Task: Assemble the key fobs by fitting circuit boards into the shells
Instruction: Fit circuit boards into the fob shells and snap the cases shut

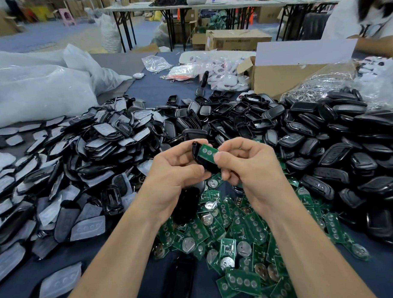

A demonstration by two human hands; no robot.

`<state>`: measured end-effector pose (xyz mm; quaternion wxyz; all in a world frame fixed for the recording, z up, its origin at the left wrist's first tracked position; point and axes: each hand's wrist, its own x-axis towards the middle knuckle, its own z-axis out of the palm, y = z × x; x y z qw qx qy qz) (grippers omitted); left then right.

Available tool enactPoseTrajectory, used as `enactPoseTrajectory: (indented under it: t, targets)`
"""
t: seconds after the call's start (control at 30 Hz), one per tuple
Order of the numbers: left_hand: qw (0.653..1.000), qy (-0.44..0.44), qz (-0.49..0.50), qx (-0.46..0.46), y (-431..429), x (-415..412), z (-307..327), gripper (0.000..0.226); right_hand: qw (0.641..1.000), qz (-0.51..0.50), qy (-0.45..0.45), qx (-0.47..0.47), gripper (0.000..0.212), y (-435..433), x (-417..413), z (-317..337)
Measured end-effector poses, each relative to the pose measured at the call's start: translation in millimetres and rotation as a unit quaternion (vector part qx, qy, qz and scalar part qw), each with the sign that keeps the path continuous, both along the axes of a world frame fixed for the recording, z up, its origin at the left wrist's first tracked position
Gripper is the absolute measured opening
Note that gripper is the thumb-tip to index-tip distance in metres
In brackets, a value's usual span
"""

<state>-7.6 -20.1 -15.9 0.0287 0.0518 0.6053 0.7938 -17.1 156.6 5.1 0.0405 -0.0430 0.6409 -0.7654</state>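
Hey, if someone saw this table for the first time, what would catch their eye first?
The two hands in the middle: the left hand holds a black shell while the right hand pinches a green circuit board at it. Around them lie heaps: loose boards just below, black shells right, film-covered covers left.

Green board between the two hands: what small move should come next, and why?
Probably press the circuit board down flat into the black shell. The left hand grips the shell, the right hand pinches the board's other end, and the board looks tilted, one end at the shell's rim and not yet seated.
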Motion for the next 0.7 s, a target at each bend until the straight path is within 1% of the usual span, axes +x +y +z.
enactPoseTrajectory:
  t: [0.1,0.2,0.33,0.4,0.57,0.7]
  targets:
    - [1.000,-0.005,-0.002,-0.010,0.1,0.1,0.2,0.047,1.000,-0.008,0.006,-0.014,0.018,0.1,-0.9,-0.3]
    - [1.000,-0.007,-0.003,0.001,0.6,0.7,1.1,0.048,1.000,-0.010,0.012,-0.010,0.017,-0.6,-0.7,-0.4]
    - [1.000,-0.006,-0.003,0.010,2.0,0.7,1.5,0.049,1.000,-0.014,-0.005,-0.027,0.026,0.6,-1.9,-0.4]
    - [1.000,-0.005,-0.005,0.017,2.0,1.0,1.7,0.051,0.999,-0.013,-0.012,-0.030,0.026,-0.4,-1.8,-0.3]
    - [1.000,0.000,-0.001,0.015,3.1,2.1,1.8,0.051,0.999,-0.031,0.001,0.008,0.026,-2.6,-1.0,-1.0]
    - [1.000,-0.001,0.004,-0.007,3.3,2.7,1.1,0.050,0.995,-0.069,0.014,0.076,0.021,-4.2,-1.8,-4.2]
